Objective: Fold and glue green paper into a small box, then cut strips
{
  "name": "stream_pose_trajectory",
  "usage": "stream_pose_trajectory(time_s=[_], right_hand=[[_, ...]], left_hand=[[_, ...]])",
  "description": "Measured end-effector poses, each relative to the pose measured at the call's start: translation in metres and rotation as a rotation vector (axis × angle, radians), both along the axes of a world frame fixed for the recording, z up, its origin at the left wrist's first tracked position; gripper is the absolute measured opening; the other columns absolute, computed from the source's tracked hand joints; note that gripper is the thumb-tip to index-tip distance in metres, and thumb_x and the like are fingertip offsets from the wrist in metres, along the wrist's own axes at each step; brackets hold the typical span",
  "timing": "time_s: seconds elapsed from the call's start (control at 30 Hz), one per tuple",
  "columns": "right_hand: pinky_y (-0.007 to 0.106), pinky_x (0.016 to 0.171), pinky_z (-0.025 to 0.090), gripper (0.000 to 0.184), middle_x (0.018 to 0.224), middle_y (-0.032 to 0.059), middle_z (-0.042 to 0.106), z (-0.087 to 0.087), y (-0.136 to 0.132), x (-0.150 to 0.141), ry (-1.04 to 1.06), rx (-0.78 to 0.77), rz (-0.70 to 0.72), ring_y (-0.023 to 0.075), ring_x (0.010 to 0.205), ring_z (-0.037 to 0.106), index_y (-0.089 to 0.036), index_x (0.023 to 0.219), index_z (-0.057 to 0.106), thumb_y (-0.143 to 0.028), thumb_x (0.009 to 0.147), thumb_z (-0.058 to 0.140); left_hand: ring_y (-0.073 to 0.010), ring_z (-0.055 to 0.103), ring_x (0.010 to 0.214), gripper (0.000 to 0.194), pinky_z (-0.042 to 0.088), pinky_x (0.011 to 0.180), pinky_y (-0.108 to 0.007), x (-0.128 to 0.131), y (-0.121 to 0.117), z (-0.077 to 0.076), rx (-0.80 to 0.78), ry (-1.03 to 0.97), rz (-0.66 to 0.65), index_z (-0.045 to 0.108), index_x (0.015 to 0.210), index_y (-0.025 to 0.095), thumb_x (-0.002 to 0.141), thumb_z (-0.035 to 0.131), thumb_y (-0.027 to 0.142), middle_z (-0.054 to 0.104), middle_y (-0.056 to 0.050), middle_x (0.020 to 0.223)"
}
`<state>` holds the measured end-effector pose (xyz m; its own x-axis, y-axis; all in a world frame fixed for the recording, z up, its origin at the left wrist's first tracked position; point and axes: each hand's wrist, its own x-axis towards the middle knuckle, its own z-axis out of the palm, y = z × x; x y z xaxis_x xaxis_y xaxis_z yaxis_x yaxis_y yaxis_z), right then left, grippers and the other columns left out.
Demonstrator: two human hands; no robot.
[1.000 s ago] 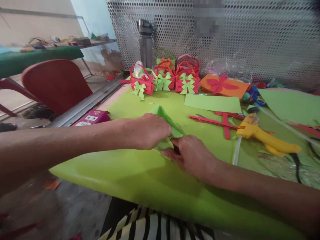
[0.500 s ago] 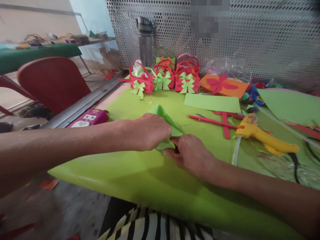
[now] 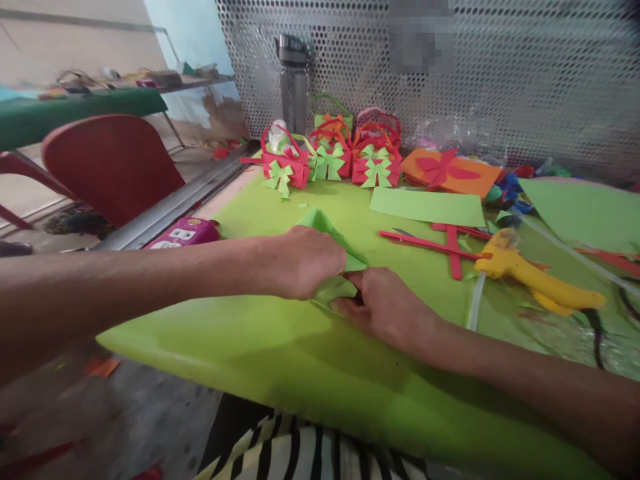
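A folded piece of green paper lies between my hands on the lime-green table covering. My left hand is closed over the paper's left part, and its fingers are hidden beneath the knuckles. From the right, my right hand pinches the paper's edge between thumb and fingers. One green flap stands up behind my left hand. Right of my hands, red paper strips lie crossed, touching a yellow glue gun with a clear glue stick near its nose.
Small red paper baskets with green bows stand at the back, before a grey bottle and a perforated metal panel. A green paper rectangle and an orange sheet lie behind. A purple power strip sits left, near a red chair.
My hands keep their hold on the green paper; the right hand has shifted slightly, showing more of the paper between them. The whole view has moved a little.
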<state>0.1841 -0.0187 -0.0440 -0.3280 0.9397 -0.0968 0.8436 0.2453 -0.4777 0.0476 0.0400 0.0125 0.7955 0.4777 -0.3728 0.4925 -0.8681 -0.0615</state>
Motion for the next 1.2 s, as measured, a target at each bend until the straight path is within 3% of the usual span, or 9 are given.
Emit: stream_pose_trajectory(time_s=[0.27,0.5,0.63,0.97,1.1,1.2], right_hand=[[0.023,0.046,0.026,0.010,0.051,-0.0022,0.050,0.001,-0.001,-0.003,-0.080,0.035,-0.017,0.0077,0.045,0.037,-0.015,0.065,0.057,-0.018,0.074,0.052],[0.023,0.044,0.023,0.009,0.047,-0.0053,0.044,0.001,-0.002,-0.002,-0.077,0.075,-0.015,0.0073,0.041,0.033,-0.015,0.077,0.059,-0.016,0.073,0.052],[0.023,0.043,0.023,0.009,0.046,-0.0051,0.043,0.000,-0.001,-0.001,-0.073,0.044,-0.020,0.0072,0.042,0.033,-0.016,0.071,0.059,-0.020,0.076,0.052],[0.024,0.043,0.022,0.010,0.046,-0.0031,0.048,-0.002,0.002,-0.002,-0.153,0.056,-0.011,0.0088,0.039,0.037,-0.015,0.075,0.060,-0.023,0.077,0.053],[0.025,0.042,0.021,0.029,0.054,-0.0005,0.057,0.004,-0.007,-0.001,-0.272,0.149,-0.005,0.0133,0.044,0.048,-0.014,0.104,0.056,-0.024,0.077,0.057],[0.026,0.041,0.017,0.021,0.058,0.0026,0.059,0.014,-0.020,0.001,-0.480,0.308,0.032,0.0159,0.048,0.053,-0.015,0.098,0.057,-0.017,0.077,0.056]], left_hand=[[-0.0162,0.055,0.050,0.023,0.025,0.043,-0.025,-0.001,0.002,-0.004,0.043,-0.029,-0.045,0.065,0.069,0.017,0.057,0.050,0.004,0.064,-0.003,0.055],[-0.0181,0.056,0.050,0.016,0.028,0.046,-0.026,0.000,0.001,-0.006,0.025,-0.063,-0.015,0.060,0.059,0.016,0.058,0.049,0.003,0.065,-0.005,0.056],[-0.0205,0.057,0.051,0.015,0.028,0.046,-0.027,0.002,0.000,-0.004,0.010,-0.052,-0.006,0.058,0.058,0.016,0.058,0.050,0.003,0.064,-0.006,0.055],[-0.0161,0.056,0.052,0.012,0.028,0.047,-0.026,0.002,0.000,-0.004,0.032,-0.034,0.001,0.059,0.060,0.016,0.061,0.052,0.007,0.062,-0.003,0.054],[-0.0174,0.056,0.053,0.011,0.029,0.048,-0.026,0.000,0.000,-0.005,0.029,-0.063,-0.010,0.059,0.060,0.016,0.063,0.052,0.008,0.062,-0.003,0.055],[-0.0179,0.057,0.055,0.011,0.031,0.050,-0.026,-0.002,0.000,-0.006,0.002,-0.104,-0.024,0.059,0.063,0.016,0.064,0.052,0.008,0.062,-0.003,0.058]])
